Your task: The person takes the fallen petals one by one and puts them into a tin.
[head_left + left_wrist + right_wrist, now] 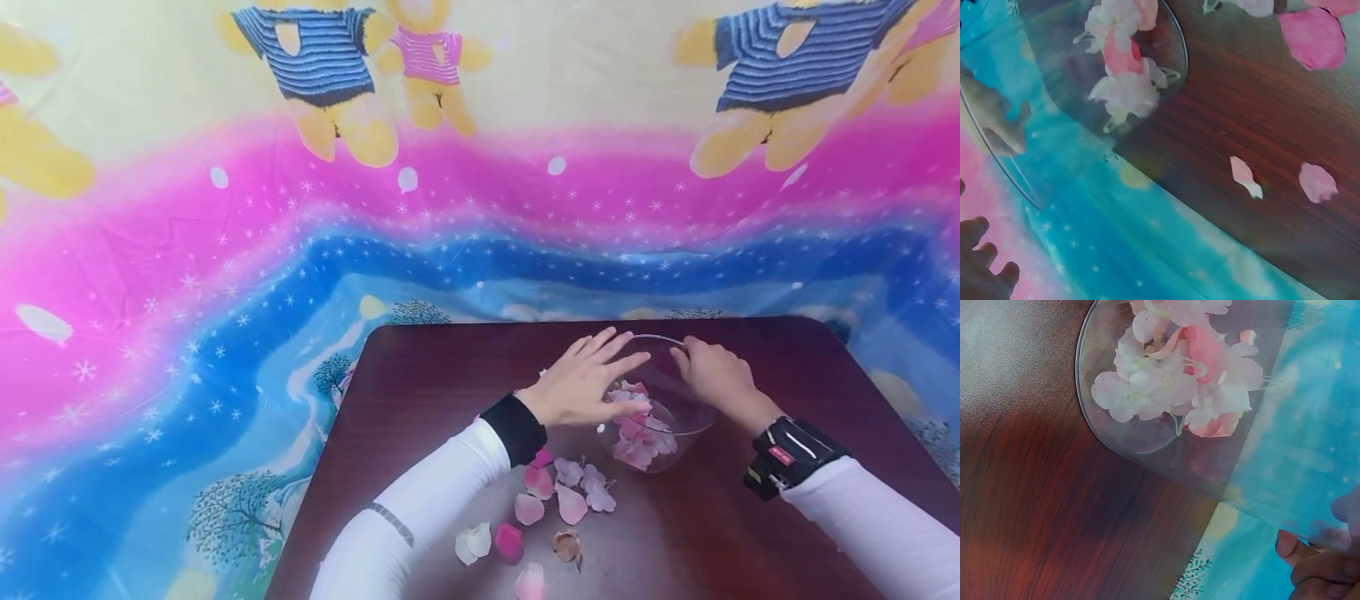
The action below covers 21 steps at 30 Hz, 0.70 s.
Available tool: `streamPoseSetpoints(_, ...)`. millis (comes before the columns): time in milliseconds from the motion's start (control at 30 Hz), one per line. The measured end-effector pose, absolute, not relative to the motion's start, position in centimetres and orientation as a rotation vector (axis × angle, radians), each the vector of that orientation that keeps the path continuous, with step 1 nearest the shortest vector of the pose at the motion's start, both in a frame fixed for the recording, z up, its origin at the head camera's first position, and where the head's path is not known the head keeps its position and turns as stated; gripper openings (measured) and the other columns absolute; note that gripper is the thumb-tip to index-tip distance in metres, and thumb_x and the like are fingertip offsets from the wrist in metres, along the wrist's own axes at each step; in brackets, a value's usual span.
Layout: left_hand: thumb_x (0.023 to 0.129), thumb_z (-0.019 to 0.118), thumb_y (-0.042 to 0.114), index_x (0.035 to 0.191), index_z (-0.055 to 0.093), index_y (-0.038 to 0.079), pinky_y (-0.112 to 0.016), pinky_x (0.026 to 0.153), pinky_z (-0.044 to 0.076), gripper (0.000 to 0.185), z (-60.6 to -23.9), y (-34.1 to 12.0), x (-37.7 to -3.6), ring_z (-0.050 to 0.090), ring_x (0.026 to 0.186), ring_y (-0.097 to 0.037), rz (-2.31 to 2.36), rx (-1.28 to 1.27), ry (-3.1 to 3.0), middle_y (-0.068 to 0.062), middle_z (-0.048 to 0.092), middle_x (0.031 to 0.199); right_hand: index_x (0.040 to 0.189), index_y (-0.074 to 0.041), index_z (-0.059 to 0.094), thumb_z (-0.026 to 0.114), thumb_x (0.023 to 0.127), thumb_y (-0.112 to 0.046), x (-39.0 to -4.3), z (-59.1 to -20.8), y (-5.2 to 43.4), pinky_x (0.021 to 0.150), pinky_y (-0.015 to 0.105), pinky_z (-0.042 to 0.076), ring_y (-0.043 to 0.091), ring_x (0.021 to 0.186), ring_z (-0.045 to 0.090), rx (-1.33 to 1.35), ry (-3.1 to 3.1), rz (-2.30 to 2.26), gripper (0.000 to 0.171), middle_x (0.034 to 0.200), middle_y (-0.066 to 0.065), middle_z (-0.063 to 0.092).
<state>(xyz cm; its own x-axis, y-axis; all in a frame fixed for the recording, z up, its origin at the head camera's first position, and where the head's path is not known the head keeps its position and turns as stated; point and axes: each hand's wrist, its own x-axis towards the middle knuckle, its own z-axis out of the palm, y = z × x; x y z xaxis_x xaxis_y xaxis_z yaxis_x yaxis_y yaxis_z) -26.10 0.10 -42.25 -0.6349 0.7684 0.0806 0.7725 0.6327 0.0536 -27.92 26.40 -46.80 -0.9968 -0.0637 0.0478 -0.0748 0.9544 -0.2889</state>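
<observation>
**Both hands at a glass bowl of petals**

Loose petals (558,500) lie nearest the viewer — pink, pale and white ones scattered on the dark wooden desk (420,383), just below the left wrist and a little toward the person from the bowl. One darker pink petal and one brownish, withered one lie among them.

Beyond them stands a clear glass bowl (678,421), between the two hands and touched by both. It holds a heap of pink and white blossoms and petals (637,429), seen through the glass wall in both wrist views.

The left hand (585,379) rests over the bowl's near-left rim with its fingers straight and spread, pointing across the opening toward the right hand; it holds nothing. The right hand (716,375) sits on the far-right rim with its fingers curled down over the edge — in the right wrist view the fingertips (1316,562) press against the glass from outside, so it grips the rim.

Both arms wear white sleeves; the left has a black cuff, and the right wrist carries a black strap with a small red tag.

Behind the desk, past both hands, hangs a bright cloth (225,250) in pink, blue and yellow bands with stars and cartoon bears in striped shirts.
</observation>
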Motion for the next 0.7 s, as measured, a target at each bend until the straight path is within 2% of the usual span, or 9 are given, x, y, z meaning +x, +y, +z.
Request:
streamPoseSetpoints(300,0.095,0.045,0.07,0.162,0.019,0.035,-0.047,0.128,0.02,0.08,-43.0,-2.5,-28.5,0.012,0.16,-0.023,-0.283,-1.19,-2.773,-0.002,0.019,0.171,0.102,0.003,0.057,0.047,0.106,-0.032,-27.9,-46.7,26.4,0.053,0.049,0.047,0.038,0.071,0.064,0.114,-3.064,0.468,0.036,0.072,0.017,0.06)
streamPoseSetpoints(500,0.099,0.044,0.066,0.161,0.026,0.03,-0.048,0.125,0.028,0.074,-45.0,-4.4,-30.2,0.024,0.157,-0.025,-0.344,-1.004,-2.824,-0.006,0.03,0.167,0.103,0.003,0.057,0.047,0.106,-0.032,-27.9,-46.7,26.3,0.052,0.044,0.045,0.033,0.068,0.062,0.107,-3.069,0.468,0.036,0.069,0.014,0.058)
streamPoseSetpoints(700,0.1,0.053,0.056,0.159,0.031,0.025,-0.045,0.121,0.036,0.07,-47.9,-5.6,-30.8,0.032,0.153,-0.028,-0.241,-0.912,-2.942,-0.008,0.033,0.165,0.104,0.003,0.057,0.047,0.106,-0.032,-27.9,-46.8,26.2,0.053,0.044,0.045,0.032,0.068,0.062,0.103,-3.07,0.464,0.037,0.069,0.013,0.058)
